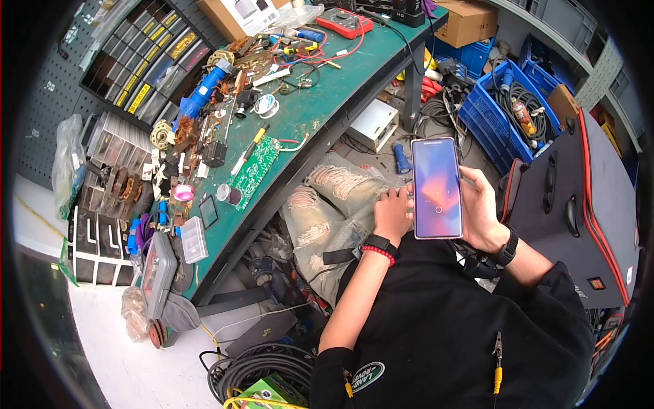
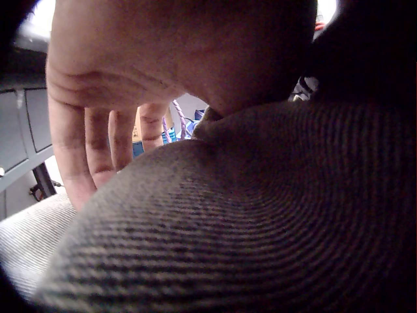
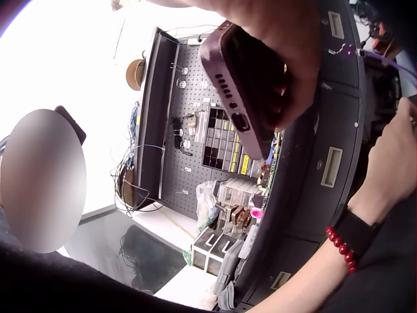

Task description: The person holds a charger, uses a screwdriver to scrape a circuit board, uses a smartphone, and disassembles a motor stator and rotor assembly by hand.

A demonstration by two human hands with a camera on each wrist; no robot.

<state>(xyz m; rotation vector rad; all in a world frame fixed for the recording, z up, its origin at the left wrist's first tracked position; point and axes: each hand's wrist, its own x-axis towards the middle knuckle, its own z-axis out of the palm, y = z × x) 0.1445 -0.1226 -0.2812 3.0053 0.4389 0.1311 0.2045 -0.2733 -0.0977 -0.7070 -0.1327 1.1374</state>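
A phone (image 1: 437,191) with a lit, colourful screen stands upright in the head view, held by my right hand (image 1: 482,210) from its right side. In the right wrist view, the bottom edge of the phone (image 3: 234,98) shows its port and speaker holes, with my right hand (image 3: 280,45) gripping it. My left hand (image 1: 394,217), with a red bead bracelet on the wrist, lies over the trousers just left of the phone. Its relaxed fingers hang down beside ribbed cloth (image 2: 215,215) in the left wrist view; no object shows in this left hand (image 2: 143,65).
A green workbench (image 1: 272,163) at the left bears a circuit board (image 1: 255,176), a red multimeter (image 1: 345,23), tools and loose parts. Blue crates (image 1: 501,116) of cables and a dark case (image 1: 558,198) stand at the right. Coiled black cable (image 1: 262,365) lies below the bench.
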